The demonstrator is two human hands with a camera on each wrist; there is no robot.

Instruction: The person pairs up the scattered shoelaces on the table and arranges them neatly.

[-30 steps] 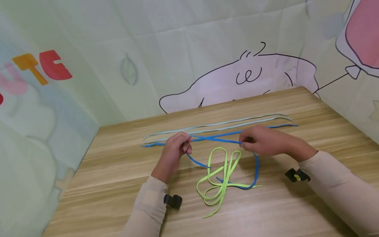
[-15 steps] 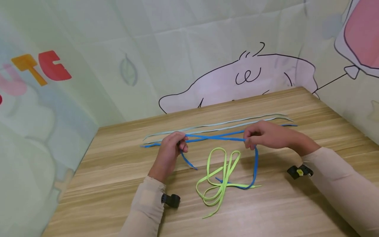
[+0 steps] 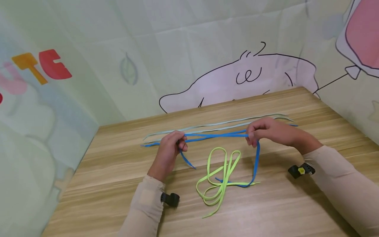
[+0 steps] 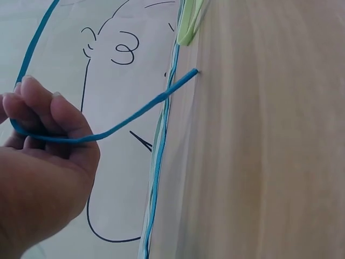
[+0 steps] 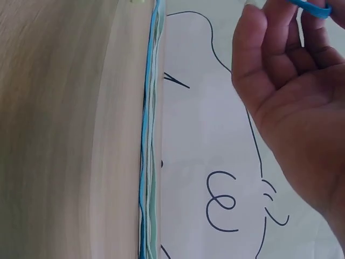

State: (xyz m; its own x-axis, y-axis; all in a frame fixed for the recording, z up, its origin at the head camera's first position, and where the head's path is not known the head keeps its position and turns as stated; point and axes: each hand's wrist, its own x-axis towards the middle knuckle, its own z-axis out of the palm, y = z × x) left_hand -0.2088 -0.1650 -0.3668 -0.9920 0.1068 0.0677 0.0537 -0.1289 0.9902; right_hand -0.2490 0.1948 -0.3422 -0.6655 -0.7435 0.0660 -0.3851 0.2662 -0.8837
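My left hand (image 3: 168,149) pinches a flat blue shoelace (image 3: 256,161) near one end, and a short tail of it dangles below the fingers. Curled fingers of my right hand (image 3: 270,131) hold the same lace further along. Between the hands it runs nearly straight, raised over the table. From the right hand the rest drops to the table, its tip by the yellow-green shoelace (image 3: 222,184), which lies in loose loops. In the left wrist view, the blue tail crosses the curled fingers (image 4: 64,116). A second blue shoelace (image 3: 152,144) lies stretched out behind the hands, partly hidden by them.
Two pale blue shoelaces (image 3: 204,125) lie stretched out side by side behind the blue one. The wood-grain table (image 3: 118,184) meets a printed cloth backdrop (image 3: 88,49) at its back and sides. Each sleeve carries a small black wrist camera (image 3: 171,199).
My right hand has moved right and slightly away with the blue lace, and my left hand slightly left. The span between them is longer, and the left tail has shifted left.
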